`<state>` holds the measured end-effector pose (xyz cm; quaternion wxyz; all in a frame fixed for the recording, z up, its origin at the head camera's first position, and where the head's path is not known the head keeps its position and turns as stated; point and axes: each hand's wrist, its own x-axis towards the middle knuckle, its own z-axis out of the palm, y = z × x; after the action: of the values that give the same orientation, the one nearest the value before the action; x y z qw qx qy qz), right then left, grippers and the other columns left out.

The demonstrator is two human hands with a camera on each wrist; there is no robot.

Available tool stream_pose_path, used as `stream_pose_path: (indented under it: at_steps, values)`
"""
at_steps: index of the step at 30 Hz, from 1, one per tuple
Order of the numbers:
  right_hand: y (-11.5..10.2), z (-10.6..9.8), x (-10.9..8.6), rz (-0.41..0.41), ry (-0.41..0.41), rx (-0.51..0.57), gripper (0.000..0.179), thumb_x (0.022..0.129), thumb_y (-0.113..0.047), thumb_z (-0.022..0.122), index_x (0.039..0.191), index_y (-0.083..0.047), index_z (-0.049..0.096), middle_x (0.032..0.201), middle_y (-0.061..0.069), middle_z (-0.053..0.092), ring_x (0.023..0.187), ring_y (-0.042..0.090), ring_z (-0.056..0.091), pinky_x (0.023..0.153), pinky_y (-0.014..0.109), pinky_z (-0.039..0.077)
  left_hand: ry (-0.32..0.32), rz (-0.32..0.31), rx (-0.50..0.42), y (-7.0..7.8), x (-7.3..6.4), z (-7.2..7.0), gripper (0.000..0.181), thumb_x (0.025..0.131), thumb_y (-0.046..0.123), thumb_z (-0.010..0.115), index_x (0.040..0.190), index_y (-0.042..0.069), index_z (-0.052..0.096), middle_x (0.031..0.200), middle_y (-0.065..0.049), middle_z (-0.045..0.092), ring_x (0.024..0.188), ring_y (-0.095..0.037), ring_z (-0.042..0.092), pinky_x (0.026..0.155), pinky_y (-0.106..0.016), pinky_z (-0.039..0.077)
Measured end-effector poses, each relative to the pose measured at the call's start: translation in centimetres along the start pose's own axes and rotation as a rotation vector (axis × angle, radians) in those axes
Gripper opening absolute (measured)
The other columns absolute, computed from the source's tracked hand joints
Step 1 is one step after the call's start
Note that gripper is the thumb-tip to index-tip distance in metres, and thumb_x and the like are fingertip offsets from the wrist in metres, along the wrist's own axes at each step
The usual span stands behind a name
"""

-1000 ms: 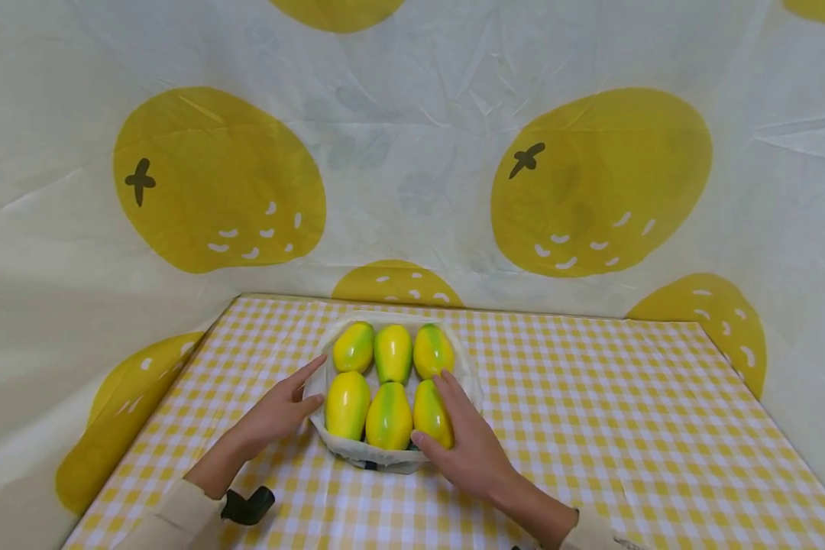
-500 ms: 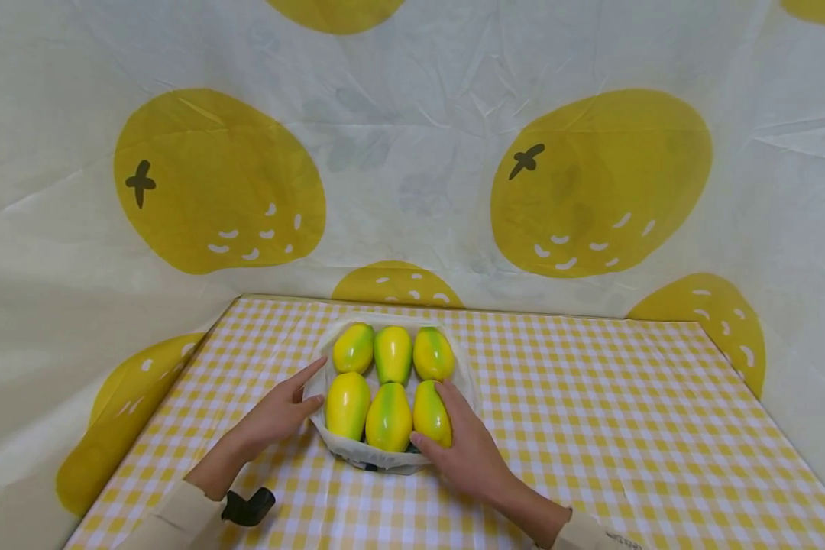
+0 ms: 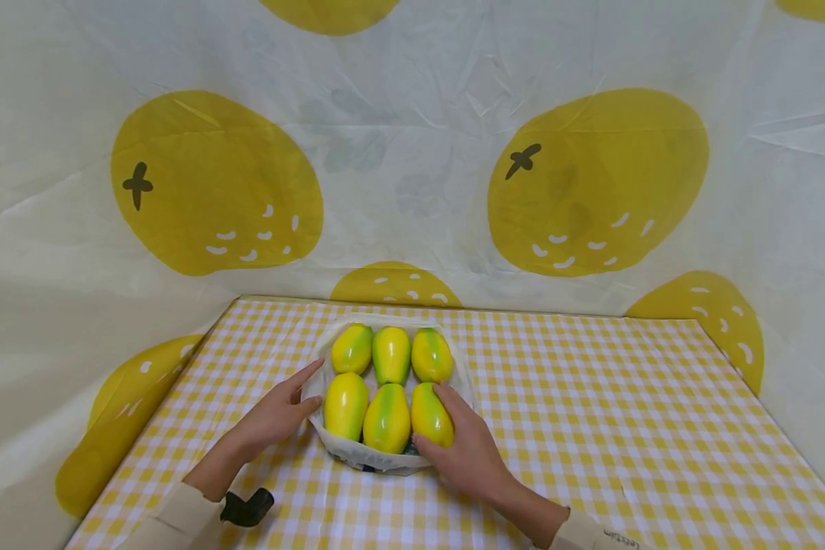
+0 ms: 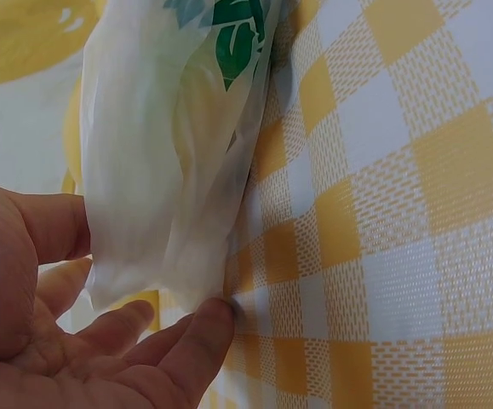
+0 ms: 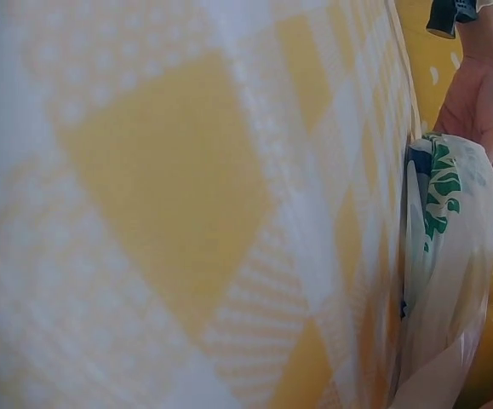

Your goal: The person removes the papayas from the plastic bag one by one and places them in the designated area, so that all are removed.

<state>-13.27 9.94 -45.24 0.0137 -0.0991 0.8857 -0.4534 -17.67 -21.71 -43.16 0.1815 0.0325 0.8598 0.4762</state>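
Note:
Several glossy yellow-green papayas, including one at the front left (image 3: 346,405), lie in two rows in a white plastic bag (image 4: 144,170) with its mouth spread wide. Green leaf print shows on the bag's outside. My right hand (image 3: 470,451) grips the front-right papaya (image 3: 432,415), thumb on the near side and fingers over its far right side. At the bag's left side my left hand (image 3: 275,416) rests with fingers extended and spread; the left wrist view has its fingertips touching the plastic. The right wrist view hides most of the right hand.
A yellow-and-white checked cloth (image 3: 591,412) covers the table. Behind it hangs a pale sheet (image 3: 412,176) printed with big yellow fruits. A black strap piece (image 3: 247,507) sticks out by the left wrist.
The right hand's fingertips have drawn slightly back from beside the rear-right papaya and closed around the front-right one. The left hand and the bag have stayed nearly still.

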Motion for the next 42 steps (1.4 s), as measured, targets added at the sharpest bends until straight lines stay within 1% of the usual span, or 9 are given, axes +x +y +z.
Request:
stream_pose_path:
  at_steps: [2,9,13,19,25,32,42]
  values:
    - [0.0,0.0,0.0,0.003,0.003,-0.002,0.077,0.09,-0.026,0.078,0.158,-0.017,0.043,0.155,0.002,0.053,0.118,0.015,0.06,0.095,0.035,0.053,0.003,0.0,-0.004,-0.1,0.0,0.0,0.069,0.109,0.025,0.054,0.168,0.027,0.02,0.176,-0.017,0.016,0.159,-0.046,0.02,0.124,-0.065,0.031]
    - [-0.2,-0.3,-0.3,0.016,0.029,0.028,0.076,0.089,-0.025,0.079,0.157,-0.012,0.047,0.161,0.006,0.05,0.132,0.021,0.058,0.106,0.045,0.051,0.002,0.0,-0.007,-0.1,0.0,-0.1,0.069,0.109,0.026,0.054,0.169,0.026,0.02,0.175,-0.018,0.016,0.158,-0.047,0.023,0.122,-0.065,0.033]
    - [-0.3,-0.5,-0.5,0.013,0.042,0.038,0.076,0.088,-0.022,0.08,0.156,-0.011,0.048,0.16,0.004,0.052,0.135,0.021,0.057,0.109,0.047,0.05,0.001,-0.002,-0.006,-0.1,-0.1,-0.1,0.07,0.109,0.025,0.055,0.169,0.025,0.019,0.175,-0.019,0.017,0.158,-0.047,0.025,0.122,-0.065,0.035]
    - [-0.6,-1.0,-0.6,0.01,0.045,0.045,0.076,0.087,-0.022,0.08,0.155,-0.011,0.049,0.158,0.004,0.054,0.133,0.02,0.059,0.107,0.044,0.052,0.003,0.0,-0.001,-0.2,0.0,-0.1,0.069,0.109,0.025,0.054,0.169,0.025,0.019,0.175,-0.018,0.017,0.158,-0.046,0.024,0.123,-0.065,0.033]
    - [-0.8,-1.7,-0.7,0.013,0.049,0.064,0.075,0.087,-0.022,0.081,0.155,-0.012,0.05,0.154,0.001,0.058,0.125,0.017,0.062,0.101,0.037,0.054,0.006,-0.014,0.006,-0.2,0.0,-0.2,0.069,0.109,0.026,0.054,0.169,0.027,0.019,0.175,-0.018,0.017,0.158,-0.046,0.024,0.123,-0.065,0.033]
    - [-0.9,-2.6,-1.0,0.023,0.058,0.084,0.076,0.086,-0.019,0.081,0.155,-0.012,0.05,0.155,0.003,0.057,0.13,0.02,0.062,0.106,0.042,0.053,0.005,0.008,-0.001,0.0,-0.1,0.0,0.07,0.108,0.024,0.055,0.169,0.024,0.02,0.174,-0.02,0.02,0.156,-0.046,0.029,0.121,-0.065,0.036]
    - [-1.1,-3.5,-1.2,0.022,0.072,0.056,0.077,0.086,-0.024,0.083,0.155,-0.014,0.051,0.153,0.002,0.059,0.128,0.019,0.062,0.107,0.043,0.052,0.0,0.007,0.006,0.0,-0.1,0.0,0.069,0.109,0.027,0.054,0.169,0.025,0.019,0.175,-0.019,0.017,0.157,-0.047,0.026,0.121,-0.065,0.036]
